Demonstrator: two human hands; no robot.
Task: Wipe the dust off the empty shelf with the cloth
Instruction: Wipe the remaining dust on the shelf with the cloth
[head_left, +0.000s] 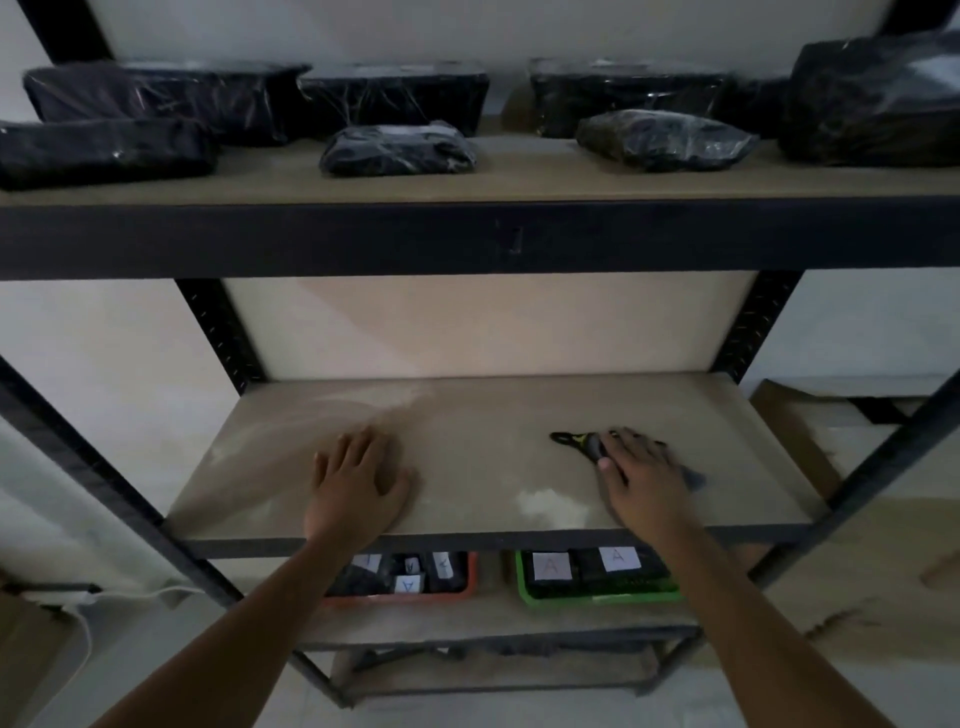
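Note:
The empty shelf (478, 415) is a tan board in a black metal rack, at mid height in the head view. Pale dust streaks mark its back left, and a white dust patch (553, 506) lies near its front edge. My left hand (358, 478) rests flat on the board, left of centre, fingers straight. My right hand (641, 473) presses a dark cloth (576, 440) onto the board at the right. The cloth is mostly hidden under the hand; a dark, partly yellow end sticks out to the left and a corner shows at the right.
The shelf above (519, 171) carries several black plastic-wrapped packages (397, 148). Below the empty shelf stand an orange tray (470, 577) and a green tray (524, 584) with dark labelled items. Black uprights (218, 332) frame the rack. A cardboard box (795, 431) stands at the right.

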